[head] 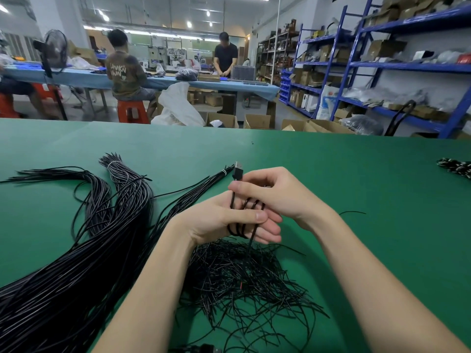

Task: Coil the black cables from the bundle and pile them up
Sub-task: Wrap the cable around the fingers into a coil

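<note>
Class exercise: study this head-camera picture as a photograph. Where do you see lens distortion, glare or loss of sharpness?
Head view: wide-angle distortion bows the table's far edge and tilts the blue shelving; ceiling lights blow out to white; glossy highlights streak the cable bundle; both hands and the USB plug are sharp, while the background workers look softer.
</note>
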